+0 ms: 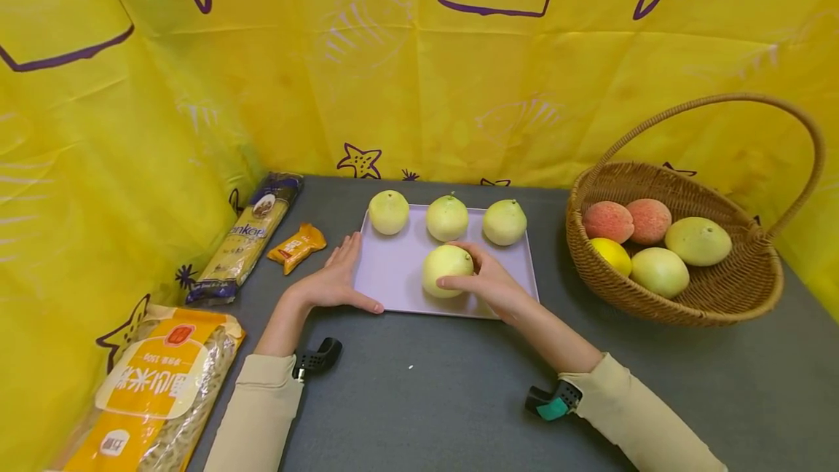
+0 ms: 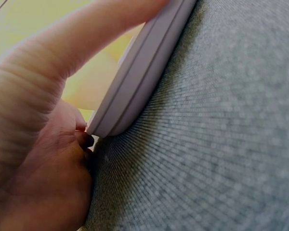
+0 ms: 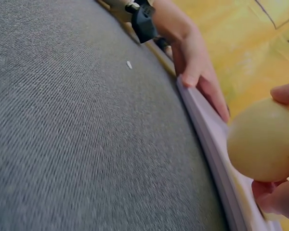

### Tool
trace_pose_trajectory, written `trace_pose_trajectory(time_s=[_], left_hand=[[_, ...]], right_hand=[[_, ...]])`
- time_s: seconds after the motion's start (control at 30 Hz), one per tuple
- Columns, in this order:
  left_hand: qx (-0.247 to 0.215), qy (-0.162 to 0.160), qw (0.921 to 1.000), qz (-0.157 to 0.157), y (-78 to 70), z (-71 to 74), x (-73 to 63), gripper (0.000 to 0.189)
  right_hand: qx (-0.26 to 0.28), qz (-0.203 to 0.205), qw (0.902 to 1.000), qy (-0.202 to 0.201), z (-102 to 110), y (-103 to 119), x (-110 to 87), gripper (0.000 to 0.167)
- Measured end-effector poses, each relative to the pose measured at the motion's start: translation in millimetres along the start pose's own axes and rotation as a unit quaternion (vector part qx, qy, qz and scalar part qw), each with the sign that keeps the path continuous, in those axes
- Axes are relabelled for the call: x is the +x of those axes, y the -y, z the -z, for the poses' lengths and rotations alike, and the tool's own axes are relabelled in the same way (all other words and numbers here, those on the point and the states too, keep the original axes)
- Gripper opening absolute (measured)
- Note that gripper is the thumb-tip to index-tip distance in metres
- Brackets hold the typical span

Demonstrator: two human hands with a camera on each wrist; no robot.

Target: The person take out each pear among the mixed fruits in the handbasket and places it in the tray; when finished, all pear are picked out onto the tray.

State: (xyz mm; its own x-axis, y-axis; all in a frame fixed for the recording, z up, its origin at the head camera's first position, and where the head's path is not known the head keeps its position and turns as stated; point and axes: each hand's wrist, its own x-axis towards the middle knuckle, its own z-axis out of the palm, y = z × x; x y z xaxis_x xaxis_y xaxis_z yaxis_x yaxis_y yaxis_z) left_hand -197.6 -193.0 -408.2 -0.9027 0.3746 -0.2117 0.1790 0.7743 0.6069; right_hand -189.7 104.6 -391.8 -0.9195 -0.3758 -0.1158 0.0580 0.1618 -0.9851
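Note:
In the head view, my right hand (image 1: 488, 279) grips a round pale-yellow pear (image 1: 446, 272) over the front middle of a lilac tray (image 1: 393, 275). Its thumb lies across the pear's near side; the right wrist view shows fingers around the pear (image 3: 262, 142). Whether the pear touches the tray is unclear. My left hand (image 1: 334, 279) rests at the tray's left front corner, its fingers straight along the left side and its thumb at the front edge. Three more pears, a left pear (image 1: 389, 213), a middle pear (image 1: 447, 218) and a right pear (image 1: 504, 222), stand in a row along the tray's back.
A tall-handled wicker basket (image 1: 721, 308) on the right holds peaches (image 1: 608, 222), a yellow fruit (image 1: 612, 255) and greenish fruits (image 1: 698, 241). To the left lie a noodle packet (image 1: 245, 239), a small orange packet (image 1: 297, 247) and a large orange-and-clear bag (image 1: 154, 388). Yellow cloth (image 1: 419, 93) hangs behind.

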Motion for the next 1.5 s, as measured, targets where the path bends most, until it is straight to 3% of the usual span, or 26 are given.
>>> trace_pose_trajectory(time_s=[0.37,0.97,1.5], left_hand=[[-0.002,-0.002,1.0,-0.008,1.6,-0.4,1.4,0.141],[-0.021,0.004,0.9996,-0.02,1.6,2.4,-1.6,0.141],[-0.034,0.009,0.9993,-0.012,0.6,2.4,-2.3,0.141]], right_hand=[[-0.02,0.003,0.9997,-0.015,-27,-3,9.6,0.073],[-0.041,0.069,0.9968,-0.003,-67,0,26.8,0.068],[-0.055,0.104,0.9929,-0.017,-84,-3,41.2,0.068]])
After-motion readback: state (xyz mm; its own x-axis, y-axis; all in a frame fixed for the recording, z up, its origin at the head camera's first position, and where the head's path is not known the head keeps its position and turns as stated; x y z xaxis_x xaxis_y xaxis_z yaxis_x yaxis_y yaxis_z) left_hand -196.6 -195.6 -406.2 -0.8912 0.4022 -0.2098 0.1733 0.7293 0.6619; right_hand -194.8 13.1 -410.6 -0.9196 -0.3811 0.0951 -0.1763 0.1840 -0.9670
